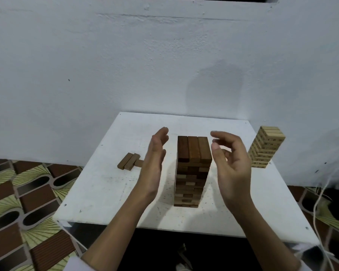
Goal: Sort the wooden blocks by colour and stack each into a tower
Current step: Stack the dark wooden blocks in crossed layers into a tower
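A tall dark-brown tower [192,169] of wooden blocks was seen standing upright near the middle of a white table [106,192], flanked by two bare hands. The left hand [155,159] was held flat and straight-fingered just beside the tower; the right hand [231,159] was held loosely curved on the other side, gripping nothing. A pale tower [266,147] was set at the table's far right edge. Three loose brown blocks [129,160] were left lying together at the left.
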